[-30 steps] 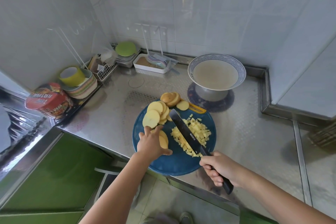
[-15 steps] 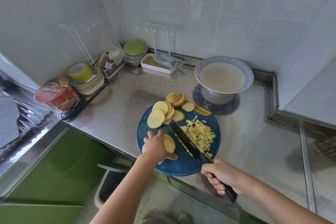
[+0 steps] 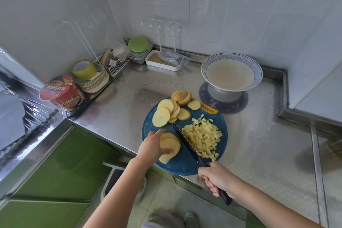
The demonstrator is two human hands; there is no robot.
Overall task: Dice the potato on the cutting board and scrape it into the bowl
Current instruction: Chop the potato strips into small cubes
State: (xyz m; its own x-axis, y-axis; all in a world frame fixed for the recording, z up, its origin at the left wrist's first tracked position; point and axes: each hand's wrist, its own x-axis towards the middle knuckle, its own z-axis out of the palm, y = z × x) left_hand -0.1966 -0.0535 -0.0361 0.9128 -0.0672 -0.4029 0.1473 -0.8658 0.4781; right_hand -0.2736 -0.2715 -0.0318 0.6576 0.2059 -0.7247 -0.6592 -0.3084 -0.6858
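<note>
A round blue cutting board (image 3: 183,167) lies at the counter's front edge. On its right side sits a pile of diced potato (image 3: 203,138). Several round potato slices (image 3: 167,112) fan across its far left. My left hand (image 3: 152,147) holds a small stack of slices (image 3: 171,145) flat on the board, thumb on top. My right hand (image 3: 217,178) grips the black handle of a dark knife (image 3: 186,141), whose blade lies between the stack and the dice. A blue-rimmed bowl (image 3: 231,72) with pale liquid stands behind the board on a stand.
A red instant-noodle cup (image 3: 61,92), stacked plates with a yellow-green cup (image 3: 88,76), a wire basket (image 3: 115,65) and a white tray (image 3: 162,61) line the back left. Steel counter (image 3: 259,144) extends right. A raised ledge (image 3: 281,102) borders the back right.
My left hand has drawn the stack of slices toward the front of the board. The knife has swept the dice into a tighter pile on the right.
</note>
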